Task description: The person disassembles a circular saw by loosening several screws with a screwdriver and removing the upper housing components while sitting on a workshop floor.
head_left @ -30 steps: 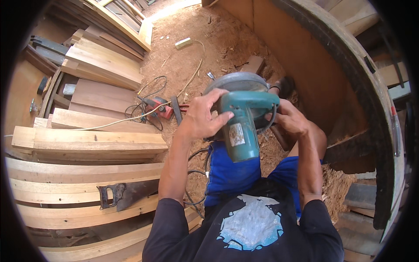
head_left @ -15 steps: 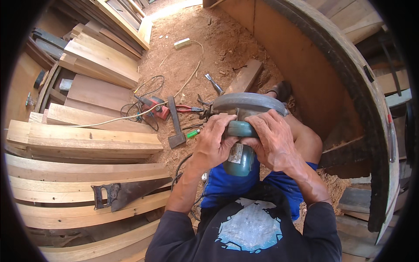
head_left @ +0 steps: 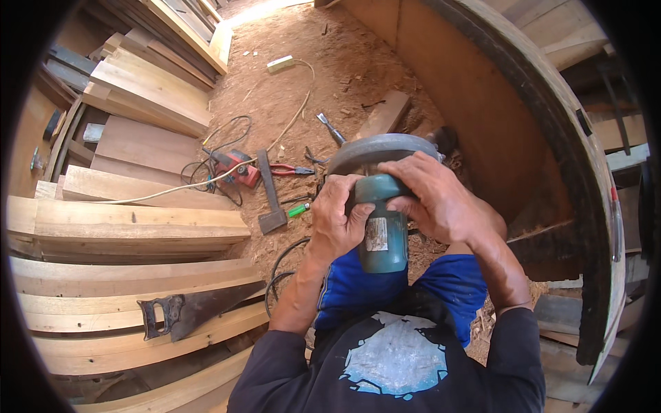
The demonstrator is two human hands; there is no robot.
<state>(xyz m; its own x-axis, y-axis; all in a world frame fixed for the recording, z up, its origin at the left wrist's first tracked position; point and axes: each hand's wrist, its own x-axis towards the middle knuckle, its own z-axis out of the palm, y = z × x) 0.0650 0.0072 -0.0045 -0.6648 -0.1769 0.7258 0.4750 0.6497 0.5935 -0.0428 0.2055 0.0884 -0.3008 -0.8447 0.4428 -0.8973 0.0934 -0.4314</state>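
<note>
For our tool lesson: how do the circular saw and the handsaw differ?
The circular saw is green-bodied and bulky; the handsaw is dark and flat. The left hand and right hand hold the circular saw; the handsaw lies on wooden planks. Both have handles.

Just left of the fingers point(head_left: 337, 193), a green-handled tool point(head_left: 299, 210), perhaps a screwdriver, lies partly hidden on the floor point(head_left: 275, 103). Farther left are a hammer point(head_left: 268, 186), pliers point(head_left: 302, 171) and a red power tool point(head_left: 237, 170). Lower left of the fingers, a handsaw point(head_left: 210, 310) rests across pale planks point(head_left: 96, 351). Beyond the fingers lie a chisel point(head_left: 331, 129) and a wood block point(head_left: 384, 113); to their right stands a curved panel point(head_left: 482, 117).
</note>
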